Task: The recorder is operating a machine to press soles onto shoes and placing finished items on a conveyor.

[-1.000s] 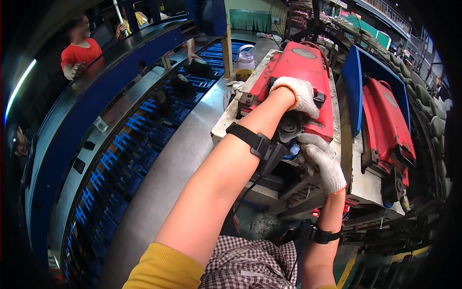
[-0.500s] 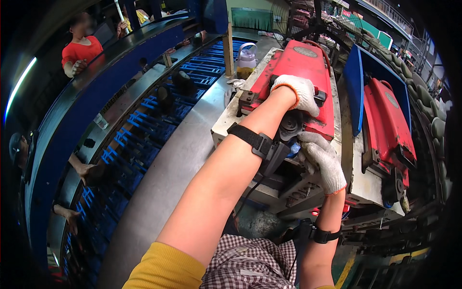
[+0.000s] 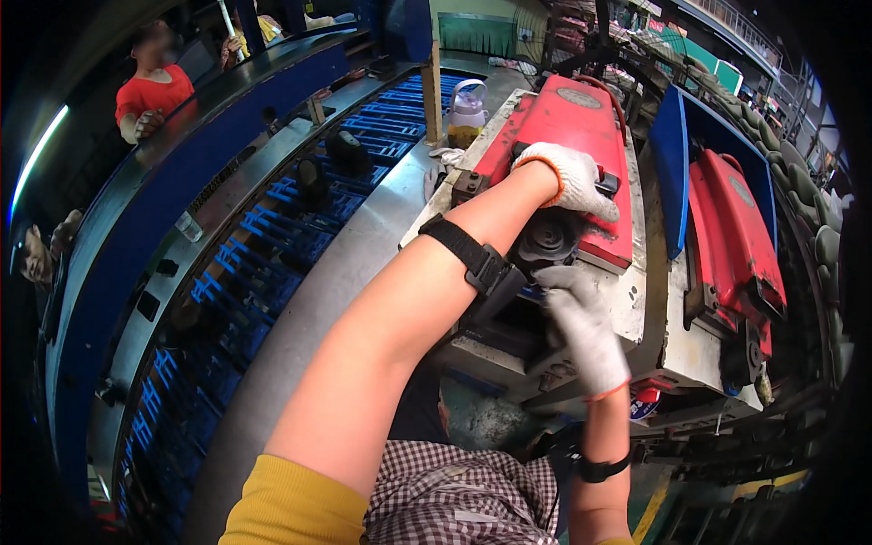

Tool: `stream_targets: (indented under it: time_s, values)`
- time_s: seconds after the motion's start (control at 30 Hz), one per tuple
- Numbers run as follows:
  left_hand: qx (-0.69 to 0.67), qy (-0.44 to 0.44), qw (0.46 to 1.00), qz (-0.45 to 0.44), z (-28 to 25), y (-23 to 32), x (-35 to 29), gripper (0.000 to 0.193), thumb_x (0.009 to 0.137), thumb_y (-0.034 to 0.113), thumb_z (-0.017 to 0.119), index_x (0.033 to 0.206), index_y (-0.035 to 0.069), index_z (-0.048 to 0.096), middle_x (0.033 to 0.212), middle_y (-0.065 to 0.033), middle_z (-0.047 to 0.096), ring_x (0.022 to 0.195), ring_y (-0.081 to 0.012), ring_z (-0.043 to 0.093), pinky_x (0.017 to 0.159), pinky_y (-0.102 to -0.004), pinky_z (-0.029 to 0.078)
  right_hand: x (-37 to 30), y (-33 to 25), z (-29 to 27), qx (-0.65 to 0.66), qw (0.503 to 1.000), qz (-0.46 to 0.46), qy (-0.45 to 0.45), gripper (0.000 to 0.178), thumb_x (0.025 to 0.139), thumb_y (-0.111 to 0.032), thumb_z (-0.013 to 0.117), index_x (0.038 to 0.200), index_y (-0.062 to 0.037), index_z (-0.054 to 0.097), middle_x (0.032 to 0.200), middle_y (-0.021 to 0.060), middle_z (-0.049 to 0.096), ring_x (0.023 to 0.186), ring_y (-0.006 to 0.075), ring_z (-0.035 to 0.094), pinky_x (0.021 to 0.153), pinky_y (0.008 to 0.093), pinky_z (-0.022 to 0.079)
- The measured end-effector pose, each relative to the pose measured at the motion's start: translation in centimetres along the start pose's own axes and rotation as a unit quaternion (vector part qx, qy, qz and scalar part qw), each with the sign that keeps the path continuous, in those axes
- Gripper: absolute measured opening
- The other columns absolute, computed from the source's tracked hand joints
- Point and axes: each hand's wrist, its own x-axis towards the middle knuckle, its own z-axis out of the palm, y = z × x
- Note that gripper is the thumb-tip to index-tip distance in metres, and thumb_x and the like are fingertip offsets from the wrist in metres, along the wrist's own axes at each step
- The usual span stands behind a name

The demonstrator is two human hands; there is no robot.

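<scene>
My left hand [image 3: 574,186], in a white knitted glove with an orange cuff, is wrapped over the black handle [image 3: 608,184] across the front of a red machine lid [image 3: 581,118]. Below it, a dark round moulded piece [image 3: 548,234] sits at the machine's front, under the lid's edge. My gloved right hand [image 3: 586,331] is just below and to the right of that piece, smeared by motion. Its fingertips point toward the piece; whether they hold anything cannot be made out. Black straps with small devices circle both forearms.
A second red-lidded machine [image 3: 731,227] stands at right, beside a blue panel [image 3: 672,173]. On the left runs a conveyor with blue slats [image 3: 263,227], carrying dark shoe-like pieces [image 3: 345,153]. A lidded bottle [image 3: 467,111] stands behind. A person in red [image 3: 154,95] is across the conveyor.
My right hand has moved down and left from the lid's front corner, uncovering more of the machine. My left hand stays on the handle. A co-worker's hands at far left have left the conveyor.
</scene>
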Motion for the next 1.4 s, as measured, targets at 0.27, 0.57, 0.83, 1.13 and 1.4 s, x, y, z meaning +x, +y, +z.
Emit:
stream_targets:
  time_s: [0.27, 0.57, 0.83, 1.13, 1.4]
  values:
    - [-0.003, 0.032, 0.996, 0.084, 0.3, -0.9, 0.9, 0.068, 0.079, 0.066, 0.065, 0.110, 0.007, 0.077, 0.110, -0.0220, 0.074, 0.102, -0.0378, 0.071, 0.093, -0.0430, 0.053, 1.0, 0.8, 7.9, -0.204, 0.974, -0.093, 0.030, 0.079, 0.096, -0.032, 0.065, 0.161, -0.0098, 0.027, 0.126, 0.0304, 0.065, 0.101, 0.0464, 0.070, 0.089, 0.0483, 0.056]
    - [0.074, 0.213, 0.969, 0.103, -7.6, -1.1, 0.7, 0.041, 0.081, 0.045, 0.072, 0.105, 0.012, 0.077, 0.097, -0.0148, 0.075, 0.095, -0.0313, 0.073, 0.087, -0.0408, 0.056, 2.0, -2.2, 1.1, -0.327, 0.899, -0.291, 0.015, 0.032, 0.094, -0.022, 0.068, 0.124, -0.0101, 0.068, 0.098, 0.0157, 0.069, 0.091, 0.0361, 0.069, 0.083, 0.0428, 0.056]
    - [0.105, 0.598, 0.760, 0.232, -9.9, -1.1, 3.1, 0.044, 0.086, 0.037, 0.068, 0.118, 0.005, 0.069, 0.111, -0.0194, 0.066, 0.110, -0.0373, 0.060, 0.099, -0.0488, 0.046, 16.1, -2.9, -6.8, -0.483, 0.847, -0.169, 0.144, 0.061, 0.094, -0.040, 0.066, 0.147, -0.0107, 0.054, 0.137, 0.0272, 0.058, 0.122, 0.0428, 0.061, 0.104, 0.0441, 0.050]
    - [0.102, 0.608, 0.748, 0.246, -6.0, -4.5, -2.1, 0.055, 0.084, 0.039, 0.073, 0.130, 0.009, 0.066, 0.133, -0.0172, 0.066, 0.125, -0.0360, 0.061, 0.105, -0.0432, 0.049, 27.3, -1.2, -6.7, -0.561, 0.826, -0.036, -0.025, 0.096, 0.070, -0.056, 0.076, 0.157, -0.0280, 0.046, 0.165, 0.0286, 0.027, 0.141, 0.0475, 0.046, 0.118, 0.0466, 0.040]
    - [-0.721, 0.304, 0.622, 0.023, 5.9, -11.2, -14.3, 0.057, 0.103, 0.030, 0.063, 0.149, 0.001, 0.047, 0.138, -0.0164, 0.058, 0.129, -0.0269, 0.058, 0.108, -0.0377, 0.050, 19.3, -7.9, -9.0, 0.116, 0.992, 0.022, 0.041, 0.054, 0.100, -0.034, 0.059, 0.147, -0.0093, 0.055, 0.113, 0.0082, 0.071, 0.099, 0.0178, 0.069, 0.084, 0.0293, 0.054]
